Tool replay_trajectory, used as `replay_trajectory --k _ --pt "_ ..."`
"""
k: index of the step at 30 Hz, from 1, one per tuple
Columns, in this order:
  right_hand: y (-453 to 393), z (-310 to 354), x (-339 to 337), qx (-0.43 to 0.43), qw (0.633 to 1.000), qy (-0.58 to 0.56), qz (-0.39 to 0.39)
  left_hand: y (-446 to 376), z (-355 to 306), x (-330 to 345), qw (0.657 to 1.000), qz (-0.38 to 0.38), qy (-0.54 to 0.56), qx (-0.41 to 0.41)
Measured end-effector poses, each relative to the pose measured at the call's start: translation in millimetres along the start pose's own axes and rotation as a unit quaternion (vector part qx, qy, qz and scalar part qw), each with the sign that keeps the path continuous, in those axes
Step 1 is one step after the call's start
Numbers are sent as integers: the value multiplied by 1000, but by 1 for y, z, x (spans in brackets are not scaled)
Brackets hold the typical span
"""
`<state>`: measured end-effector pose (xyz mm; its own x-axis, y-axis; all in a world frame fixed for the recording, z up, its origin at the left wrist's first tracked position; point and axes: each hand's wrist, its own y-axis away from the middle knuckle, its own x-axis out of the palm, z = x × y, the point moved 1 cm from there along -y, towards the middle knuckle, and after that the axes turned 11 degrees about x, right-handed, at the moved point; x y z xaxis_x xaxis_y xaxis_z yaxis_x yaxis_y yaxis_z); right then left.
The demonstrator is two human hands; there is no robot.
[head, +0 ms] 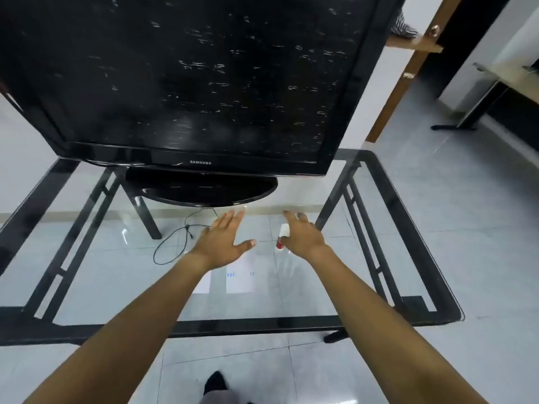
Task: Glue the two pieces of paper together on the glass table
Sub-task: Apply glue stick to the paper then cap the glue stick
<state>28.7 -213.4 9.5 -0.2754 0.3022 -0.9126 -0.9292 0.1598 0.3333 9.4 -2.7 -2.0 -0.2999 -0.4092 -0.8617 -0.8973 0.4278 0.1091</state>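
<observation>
Two white pieces of paper lie side by side on the glass table [306, 298]: the right paper [239, 277], with faint blue marks, and the left paper [202, 284], mostly covered by my left forearm. A glue stick [282, 236] with a white cap and red body lies on the glass beyond them. My left hand [224, 239] hovers flat over the far edge of the papers, fingers spread, holding nothing. Just right of the glue stick, my right hand [302, 234] is spread, its thumb side touching or nearly touching the stick without gripping it.
A large black television [189, 83] on an oval stand [201, 189] fills the back of the table. The black metal table frame [250, 326] rims the glass. A thin black cable [172, 240] lies on the tiled floor below. A wooden door frame [408, 74] stands at the right.
</observation>
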Motion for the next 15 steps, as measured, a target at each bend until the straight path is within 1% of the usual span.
replay_trajectory --k 2,6,8,10,11,12,13,14,15 --pt "-7 3 7 -3 1000 -13 7 -1 4 1 1000 15 19 6" --pt "-15 5 26 -4 1000 -26 -8 -5 11 5 998 45 32 16" --pt "-17 7 30 10 998 -52 -29 -11 16 4 996 49 74 9" --pt "-15 12 32 29 992 -118 -32 -15 15 5 988 36 148 -4" --pt "-12 17 31 34 983 -178 -28 -17 15 5 982 24 184 -17" --pt "-9 23 29 36 966 -255 -15 -18 15 6 973 14 227 -42" --pt "-4 29 28 36 939 -341 18 -18 16 6 957 13 280 -80" --pt "0 34 28 31 906 -417 61 -16 17 7 930 24 347 -121" --pt "5 38 28 25 873 -475 107 -13 18 7 892 44 424 -150"
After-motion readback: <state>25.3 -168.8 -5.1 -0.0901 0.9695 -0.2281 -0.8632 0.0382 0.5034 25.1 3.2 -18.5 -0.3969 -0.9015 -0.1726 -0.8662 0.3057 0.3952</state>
